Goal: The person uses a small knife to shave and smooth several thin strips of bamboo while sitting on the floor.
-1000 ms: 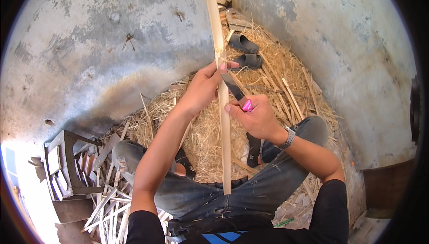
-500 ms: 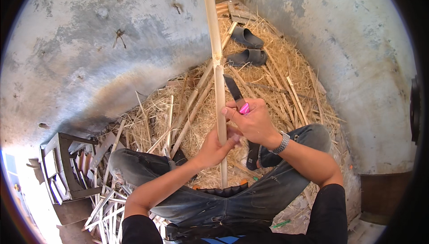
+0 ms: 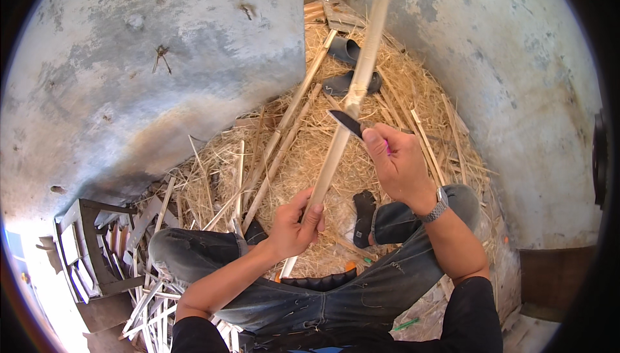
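Observation:
A long, pale split bamboo strip (image 3: 334, 154) slants from between my legs up to the top right, with a node partway along it. Near its lower end my left hand (image 3: 296, 224) is wrapped round it. My right hand (image 3: 402, 162) grips a knife (image 3: 347, 122) with a dark blade and a bit of pink at the handle. The blade lies across the strip just below the node, its tip pointing up and left. Most of the knife's handle is hidden in my fist.
Straw-like shavings (image 3: 303, 149) and loose bamboo strips (image 3: 284, 124) cover the floor between my bent legs. Two dark slippers (image 3: 342, 83) lie ahead. Grey walls stand left (image 3: 194, 36) and right (image 3: 504, 94). A dark wooden frame (image 3: 97, 249) and pale offcuts (image 3: 152, 311) are at lower left.
The strip has tilted, its far end swinging right and its near end left. My right hand has moved right and up, bringing the blade onto the strip. My left hand has shifted left.

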Tool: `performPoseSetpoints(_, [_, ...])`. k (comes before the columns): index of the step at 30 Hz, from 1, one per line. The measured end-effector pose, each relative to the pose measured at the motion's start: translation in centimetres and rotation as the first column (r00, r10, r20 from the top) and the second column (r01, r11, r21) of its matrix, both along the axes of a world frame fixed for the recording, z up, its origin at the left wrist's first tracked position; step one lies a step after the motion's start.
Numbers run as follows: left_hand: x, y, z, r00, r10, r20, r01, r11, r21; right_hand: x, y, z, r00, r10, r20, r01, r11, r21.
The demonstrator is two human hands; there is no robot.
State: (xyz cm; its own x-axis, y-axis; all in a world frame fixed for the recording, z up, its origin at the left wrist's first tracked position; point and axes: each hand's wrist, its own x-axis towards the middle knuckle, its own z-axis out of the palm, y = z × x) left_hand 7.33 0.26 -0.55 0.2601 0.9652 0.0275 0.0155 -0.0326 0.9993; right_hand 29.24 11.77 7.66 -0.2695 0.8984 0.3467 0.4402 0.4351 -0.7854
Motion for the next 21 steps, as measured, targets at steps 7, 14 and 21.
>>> performPoseSetpoints(7, [0.2, 0.4, 1.5, 0.997, -0.067, 0.036, 0.07, 0.993, -0.09, 1.3, 0.9, -0.5, 0.992, -0.097, 0.081, 0.088, 0.991, 0.102])
performPoseSetpoints(14, [-0.8, 1.7, 1.6, 0.985, -0.005, 0.175, 0.018, 0.997, -0.076, -1.7, -4.8, -4.6, 0.96, 0.174, 0.22, -0.18, 0.984, 0.006])
performPoseSetpoints(21, [-1.3, 2.5, 3.6, 0.998, 0.059, 0.019, -0.058, 0.997, -0.048, -0.5, -1.8, -1.5, 0.994, 0.076, -0.083, -0.09, 0.978, -0.189])
